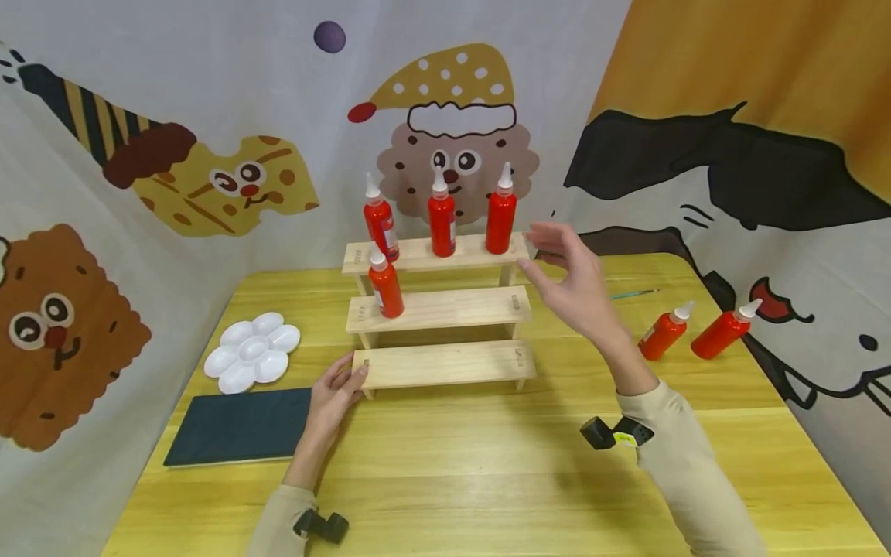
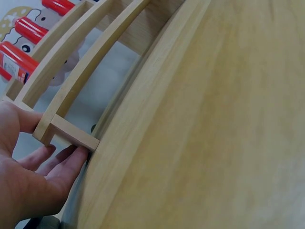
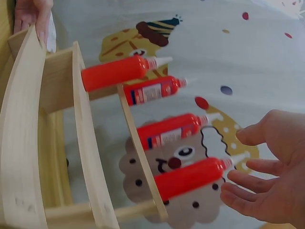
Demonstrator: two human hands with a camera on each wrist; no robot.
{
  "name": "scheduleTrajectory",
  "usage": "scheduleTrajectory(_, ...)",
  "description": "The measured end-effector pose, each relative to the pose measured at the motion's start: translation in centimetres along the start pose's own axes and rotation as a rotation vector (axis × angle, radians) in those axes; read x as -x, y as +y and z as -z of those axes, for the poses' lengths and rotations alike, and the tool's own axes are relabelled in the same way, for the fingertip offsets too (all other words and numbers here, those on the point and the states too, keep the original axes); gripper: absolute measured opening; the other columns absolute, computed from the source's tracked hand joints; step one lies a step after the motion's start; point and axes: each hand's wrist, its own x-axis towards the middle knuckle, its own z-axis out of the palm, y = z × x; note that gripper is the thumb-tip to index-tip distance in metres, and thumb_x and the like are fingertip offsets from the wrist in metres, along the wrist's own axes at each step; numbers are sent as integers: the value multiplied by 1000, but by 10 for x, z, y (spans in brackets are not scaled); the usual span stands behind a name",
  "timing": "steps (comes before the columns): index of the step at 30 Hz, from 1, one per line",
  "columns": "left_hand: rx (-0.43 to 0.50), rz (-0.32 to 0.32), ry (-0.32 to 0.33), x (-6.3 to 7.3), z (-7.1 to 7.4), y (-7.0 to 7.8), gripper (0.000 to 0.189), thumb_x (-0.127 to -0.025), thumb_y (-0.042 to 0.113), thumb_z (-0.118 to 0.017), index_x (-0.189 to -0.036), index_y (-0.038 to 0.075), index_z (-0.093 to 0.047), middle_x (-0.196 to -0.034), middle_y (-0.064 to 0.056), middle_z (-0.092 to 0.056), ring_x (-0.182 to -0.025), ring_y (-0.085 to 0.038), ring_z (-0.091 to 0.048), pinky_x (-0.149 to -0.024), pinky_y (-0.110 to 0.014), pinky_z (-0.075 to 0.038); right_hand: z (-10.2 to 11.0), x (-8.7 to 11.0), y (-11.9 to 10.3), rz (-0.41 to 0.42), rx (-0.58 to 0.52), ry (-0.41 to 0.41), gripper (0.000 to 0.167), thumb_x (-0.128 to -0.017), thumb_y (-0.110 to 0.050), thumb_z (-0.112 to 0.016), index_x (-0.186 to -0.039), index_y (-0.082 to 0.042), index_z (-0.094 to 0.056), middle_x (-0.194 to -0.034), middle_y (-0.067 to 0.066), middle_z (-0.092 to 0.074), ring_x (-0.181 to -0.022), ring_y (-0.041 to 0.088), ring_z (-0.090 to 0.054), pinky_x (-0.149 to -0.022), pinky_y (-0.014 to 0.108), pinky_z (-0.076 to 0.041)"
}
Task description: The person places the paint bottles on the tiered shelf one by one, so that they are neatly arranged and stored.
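A three-step wooden display rack (image 1: 445, 365) stands on the table. My left hand (image 1: 329, 406) holds the left end of its lowest step, with the thumb at the board's edge and the fingers by the short leg (image 2: 74, 133). Three red squeeze bottles with white nozzles stand on the top step, among them the rightmost bottle (image 1: 501, 220). One more red bottle (image 1: 386, 290) stands toward the left of the middle step. Beside the top step's right end, my right hand (image 1: 578, 290) hangs in the air, fingers spread and holding nothing; the right wrist view shows it apart from the bottles.
Two more red bottles, one of them at the edge (image 1: 720, 334), stand at the table's right. A thin brush (image 1: 635, 294) lies behind them. At left are a white flower-shaped palette (image 1: 252, 350) and a dark flat board (image 1: 240, 425). A printed curtain (image 1: 264, 70) hangs behind.
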Motion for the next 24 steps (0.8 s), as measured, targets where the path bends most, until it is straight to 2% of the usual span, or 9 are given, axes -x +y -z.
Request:
scheduleTrajectory(10,-3,-10,-2,1,0,0,61,-99,25,-68,-153,11,-45,-145,-26,-54,-102,-6,-65,-81,-18,-56,34,14,11,-87,62,90,50,-96,-8,-69,-141,1,-50,-139,20,-58,-130,35,-54,-111,55,-42)
scheduleTrajectory(17,0,-11,-17,3,0,2,64,-100,27,-67,-155,10,-41,-147,-28,-51,-100,-2,-66,-83,-18,-55,55,27,22,-179,117,179,51,-98,-18,-67,-143,-3,-48,-142,15,-56,-134,31,-50,-117,45,-39)
scheduleTrajectory(24,14,-11,-22,3,0,2,61,-100,24,-67,-155,10,-42,-147,-26,-52,-96,2,-65,-83,-18,-55,75,40,33,-275,170,234,53,-99,-21,-66,-147,-7,-46,-146,14,-53,-136,30,-48,-119,39,-36)
